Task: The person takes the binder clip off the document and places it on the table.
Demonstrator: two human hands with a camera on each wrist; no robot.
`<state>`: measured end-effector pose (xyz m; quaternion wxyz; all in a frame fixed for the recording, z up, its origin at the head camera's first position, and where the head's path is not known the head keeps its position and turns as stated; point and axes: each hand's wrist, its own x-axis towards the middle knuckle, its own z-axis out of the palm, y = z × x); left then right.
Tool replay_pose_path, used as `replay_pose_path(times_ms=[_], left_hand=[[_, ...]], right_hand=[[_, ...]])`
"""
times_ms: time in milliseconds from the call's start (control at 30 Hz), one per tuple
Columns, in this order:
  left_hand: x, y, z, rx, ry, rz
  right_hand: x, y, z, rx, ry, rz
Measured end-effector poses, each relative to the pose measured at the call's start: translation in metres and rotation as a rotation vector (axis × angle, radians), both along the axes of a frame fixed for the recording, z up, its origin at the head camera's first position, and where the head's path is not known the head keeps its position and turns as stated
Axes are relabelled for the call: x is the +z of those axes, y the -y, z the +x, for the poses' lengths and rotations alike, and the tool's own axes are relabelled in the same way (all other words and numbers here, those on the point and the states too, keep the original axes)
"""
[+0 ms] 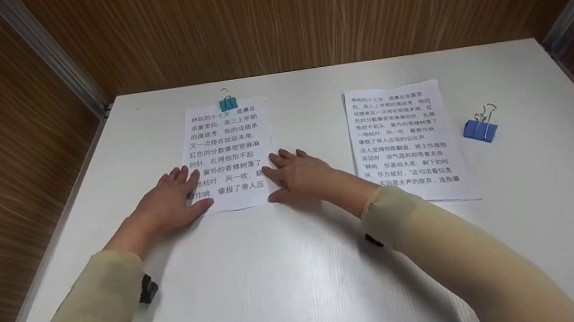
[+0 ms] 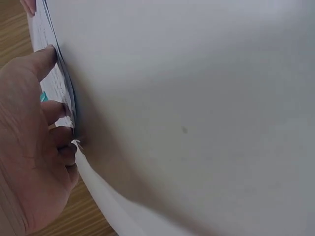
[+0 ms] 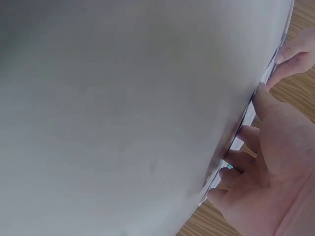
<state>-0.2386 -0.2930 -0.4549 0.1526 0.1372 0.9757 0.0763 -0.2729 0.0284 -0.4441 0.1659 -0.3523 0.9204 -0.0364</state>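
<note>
A stack of printed paper [image 1: 228, 145] lies flat at the left of the table, with a teal binder clip [image 1: 228, 103] on its top edge. My left hand [image 1: 166, 203] rests at the stack's left edge, its fingers spread and the thumb over the lower left corner. At the right edge lies my right hand [image 1: 303, 178], fingertips and thumb along the side of the sheets. Both wrist views show the fingertips against the paper's edges: the left hand [image 2: 29, 132] on one side, the right hand [image 3: 275, 162] on the other. Neither hand's fingers curl round the paper.
A second printed stack [image 1: 402, 139] lies to the right, its sheets slightly uneven, beyond the right forearm. Beside it a blue binder clip [image 1: 480, 130] stands with its wire handles up. Wood-grain panels [image 1: 300, 13] enclose the white table [image 1: 261, 299] at the back and sides.
</note>
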Motion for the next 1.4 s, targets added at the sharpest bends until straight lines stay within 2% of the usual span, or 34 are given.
replay_pose_path(times_ms=[167, 533, 767, 1167, 1400], left_hand=[[0.002, -0.015, 0.007, -0.032, -0.022, -0.030], [0.004, -0.049, 0.028, -0.069, -0.050, -0.072], [0.004, -0.068, 0.045, -0.089, -0.078, -0.056], [0.006, -0.100, 0.064, -0.148, -0.096, -0.101], [0.006, -0.112, 0.077, -0.154, -0.108, -0.082]], right_hand=[[0.003, -0.016, 0.008, 0.033, -0.040, -0.006], [0.004, -0.048, 0.031, 0.039, -0.059, -0.001], [0.004, -0.070, 0.051, 0.084, -0.109, -0.072], [0.004, -0.100, 0.075, 0.064, -0.095, -0.120], [0.002, -0.115, 0.087, 0.078, -0.117, -0.178]])
